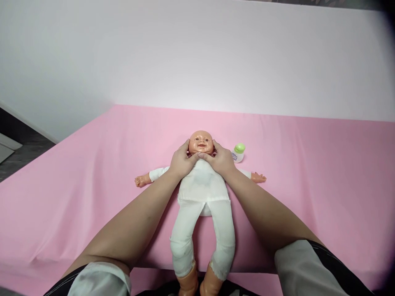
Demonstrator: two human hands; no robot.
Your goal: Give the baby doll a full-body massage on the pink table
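A baby doll (pixel 203 185) with a cloth body in white lies on its back, face up, its feet toward me. Both of its arms stretch out sideways. My left hand (pixel 182 161) cups one side of the doll's head (pixel 201 139) and neck, and my right hand (pixel 222 159) cups the other side. The thumbs meet under the chin, while the fingertips reach up along the cheeks. Parts of the fingers are hidden beside and behind the head. Just past my right hand is a small clear bottle (pixel 237 156) with a green cap.
A pink cloth (pixel 117 139) covers the table, with creases at left and right. A white wall (pixel 197 57) rises behind its far edge. Dark floor (pixel 24 152) shows at the far left. The doll's feet (pixel 189 281) reach the near table edge.
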